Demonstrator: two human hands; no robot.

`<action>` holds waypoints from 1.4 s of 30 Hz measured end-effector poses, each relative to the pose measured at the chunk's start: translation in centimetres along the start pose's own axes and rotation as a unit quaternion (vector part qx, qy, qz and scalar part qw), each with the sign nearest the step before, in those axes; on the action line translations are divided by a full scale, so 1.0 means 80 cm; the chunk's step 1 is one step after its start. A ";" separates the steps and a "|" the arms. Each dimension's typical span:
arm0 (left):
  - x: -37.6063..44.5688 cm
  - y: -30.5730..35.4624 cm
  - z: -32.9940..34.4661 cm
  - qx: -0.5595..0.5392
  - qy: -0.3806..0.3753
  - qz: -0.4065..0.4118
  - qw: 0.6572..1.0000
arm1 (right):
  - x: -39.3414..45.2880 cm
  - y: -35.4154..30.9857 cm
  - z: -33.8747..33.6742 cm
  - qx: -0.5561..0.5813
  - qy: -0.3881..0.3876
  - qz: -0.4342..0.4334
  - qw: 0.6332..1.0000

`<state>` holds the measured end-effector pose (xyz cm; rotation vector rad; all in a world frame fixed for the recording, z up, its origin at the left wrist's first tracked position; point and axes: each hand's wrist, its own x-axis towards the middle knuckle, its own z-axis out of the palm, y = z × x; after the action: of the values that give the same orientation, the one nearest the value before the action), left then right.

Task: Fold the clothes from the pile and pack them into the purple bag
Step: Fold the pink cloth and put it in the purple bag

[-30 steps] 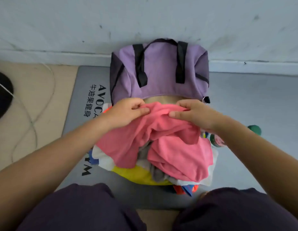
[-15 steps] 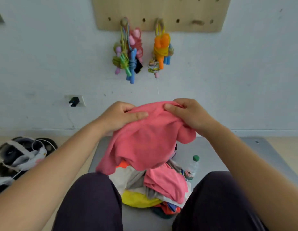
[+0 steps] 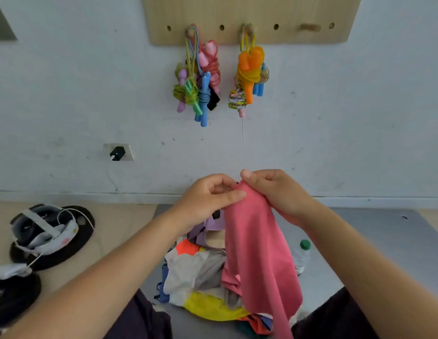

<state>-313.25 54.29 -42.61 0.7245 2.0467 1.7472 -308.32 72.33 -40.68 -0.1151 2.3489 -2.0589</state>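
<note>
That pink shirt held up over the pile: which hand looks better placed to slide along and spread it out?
Probably the left hand: it pinches the pink shirt lightly beside the right hand, which grips the bunched top.

Hands closer together than half a second ago: left hand and right hand now nearly touching, both pinching one top edge of the pink garment. Garment no longer spread wide; hangs as a narrower drape. Purple bag partly visible again behind it.
</note>
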 end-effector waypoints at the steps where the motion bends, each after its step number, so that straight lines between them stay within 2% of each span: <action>1: 0.005 -0.011 -0.003 -0.006 -0.001 -0.013 1.000 | 0.004 0.011 -0.004 -0.007 0.002 0.008 1.000; 6: 0.019 -0.047 -0.024 0.069 -0.044 -0.034 0.996 | 0.024 0.043 -0.017 -0.083 -0.053 0.026 0.995; 12: 0.033 -0.050 -0.046 0.083 -0.033 -0.006 0.996 | 0.036 0.050 -0.010 -0.130 -0.043 0.011 0.990; 15: 0.031 -0.046 -0.046 0.081 -0.034 -0.013 0.996 | 0.035 0.044 -0.009 -0.088 -0.057 0.011 0.994; 17: 0.030 -0.041 -0.050 0.107 -0.035 -0.021 0.993 | 0.032 0.037 -0.014 -0.067 -0.027 0.010 0.997; 19: 0.028 -0.040 -0.057 0.185 -0.012 -0.006 0.983 | 0.029 0.033 -0.024 -0.107 0.045 0.007 0.993; 22: 0.024 -0.040 -0.068 0.302 0.042 0.005 0.952 | 0.024 0.036 -0.034 -0.157 0.149 0.019 0.976; 24: 0.022 -0.040 -0.069 0.357 0.058 -0.015 0.932 | 0.019 0.037 -0.031 -0.156 0.175 0.024 0.972; 25: 0.021 -0.040 -0.066 0.352 0.054 -0.025 0.934 | 0.016 0.036 -0.029 -0.156 0.169 0.025 0.973; 26: 0.019 -0.040 -0.061 0.304 0.040 -0.034 0.951 | 0.013 0.035 -0.026 -0.154 0.150 0.026 0.976; 28: 0.012 -0.035 -0.040 0.124 -0.007 -0.049 0.991 | 0.005 0.029 -0.016 -0.133 0.076 0.024 0.988; 29: 0.008 -0.032 -0.028 0.051 -0.026 -0.049 0.997 | 0.000 0.028 -0.011 -0.115 0.029 0.019 0.993; 31: 0.001 -0.030 -0.010 0.009 -0.045 -0.029 0.999 | -0.006 0.028 -0.002 -0.085 -0.055 0.003 0.995; 32: 0.000 -0.030 -0.005 0.019 -0.050 -0.018 0.998 | -0.007 0.028 0.002 -0.095 -0.069 -0.004 0.993; 36: 0.005 -0.031 -0.017 0.115 -0.025 0.016 0.993 | -0.003 0.031 -0.002 -0.187 -0.008 0.003 0.982; 39: 0.010 -0.034 -0.034 0.182 -0.014 0.030 0.983 | -0.002 0.031 -0.011 -0.201 0.043 -0.001 0.979; 42: 0.016 -0.040 -0.051 0.265 0.001 0.010 0.964 | 0.002 0.034 -0.022 -0.190 0.111 -0.003 0.975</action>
<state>-317.05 51.44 -44.97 0.8890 2.5436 1.1999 -308.68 74.39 -43.15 0.1118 2.8551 -1.6732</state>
